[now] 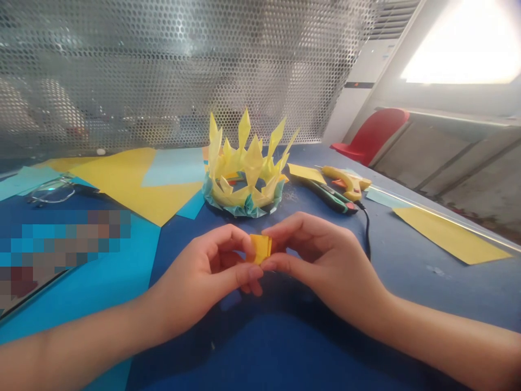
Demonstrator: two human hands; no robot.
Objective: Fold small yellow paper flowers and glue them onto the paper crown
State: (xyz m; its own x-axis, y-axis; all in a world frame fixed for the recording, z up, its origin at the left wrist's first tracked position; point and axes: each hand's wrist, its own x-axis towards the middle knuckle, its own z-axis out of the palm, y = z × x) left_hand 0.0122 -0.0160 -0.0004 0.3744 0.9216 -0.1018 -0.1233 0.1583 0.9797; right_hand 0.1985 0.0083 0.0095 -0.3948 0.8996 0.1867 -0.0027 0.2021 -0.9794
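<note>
The left hand (203, 281) and right hand (328, 251) hold the folded paper (260, 248) in narrow pinches above the table (264, 347) (a folding step, apparently); the next crease likely wants even pressure.

A small yellow paper piece (261, 248), folded squarish with layered edges, is held slightly tilted between fingers (280, 263).

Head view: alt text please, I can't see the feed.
The left hand and right hand hold a small folded yellow paper piece between them over a blue table. Beyond them stands a yellow paper crown trimmed in pale blue. A glue gun and green-handled tool lie to the crown's right, yellow and blue paper sheets to its left.
</note>
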